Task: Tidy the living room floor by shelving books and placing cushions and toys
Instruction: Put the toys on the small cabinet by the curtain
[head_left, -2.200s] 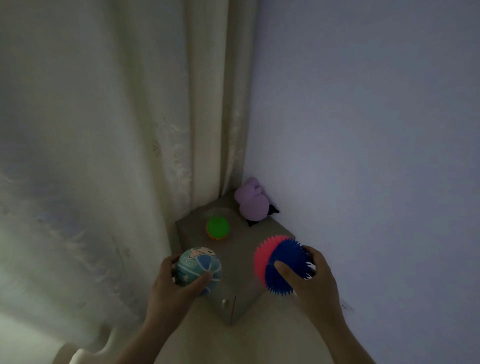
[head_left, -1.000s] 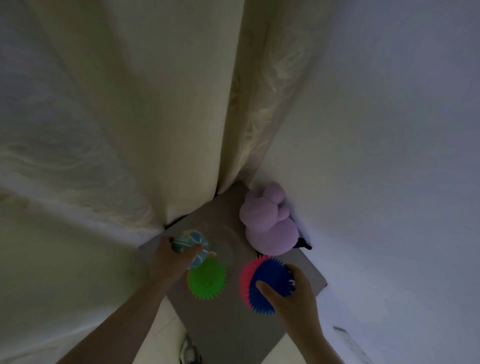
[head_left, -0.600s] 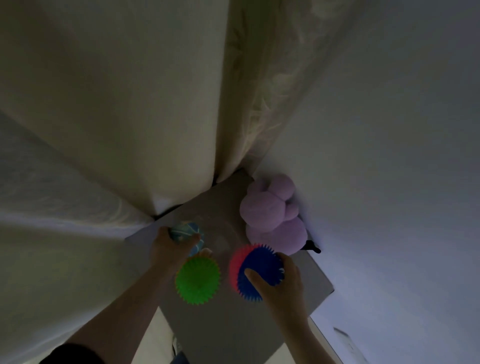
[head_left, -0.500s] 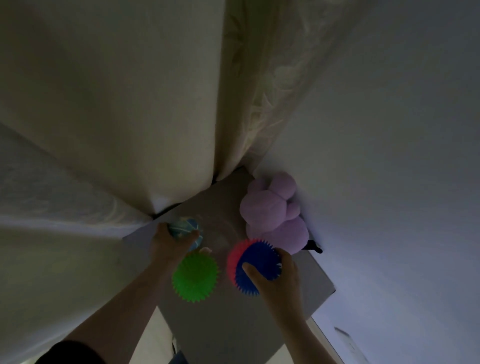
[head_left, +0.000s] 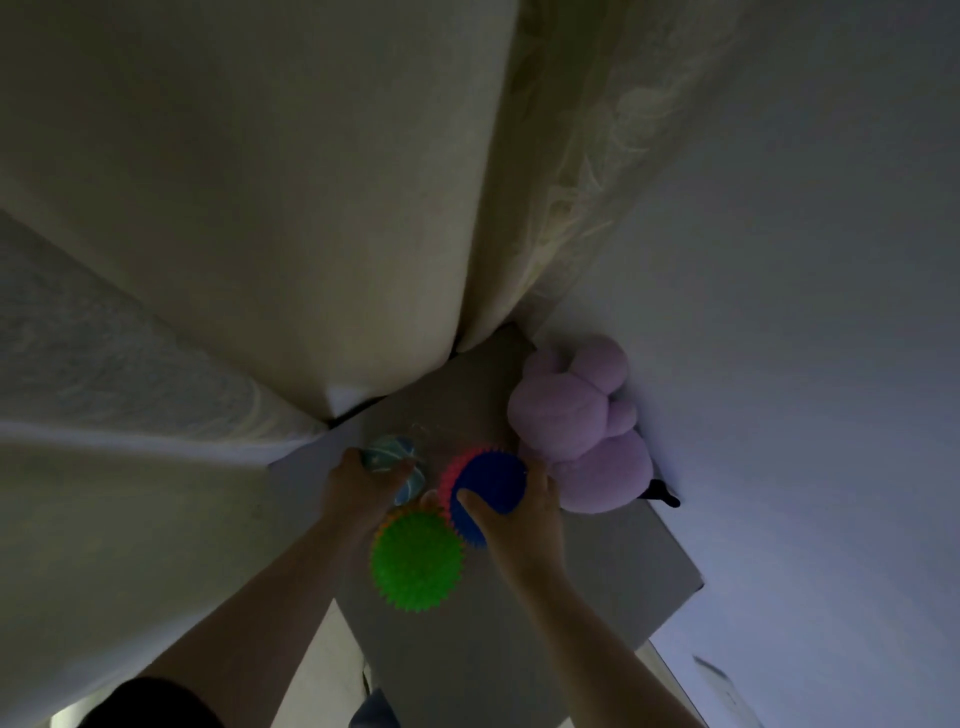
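Cream curtain (head_left: 260, 208) and pale wall (head_left: 779, 260) meet above a grey cabinet top (head_left: 597, 597). A purple plush toy (head_left: 576, 415) lies against the wall-side edge, its long axis running along that edge toward the far corner. The right hand (head_left: 519, 525) grasps a blue-and-pink spiky ball (head_left: 491, 480), fingers curled round it, just beside the plush. The left hand (head_left: 358, 486) grips a teal ball (head_left: 387, 454) near the curtain-side edge. A green spiky ball (head_left: 415, 558) rests mid-top between the wrists. The balls, being round, point nowhere.
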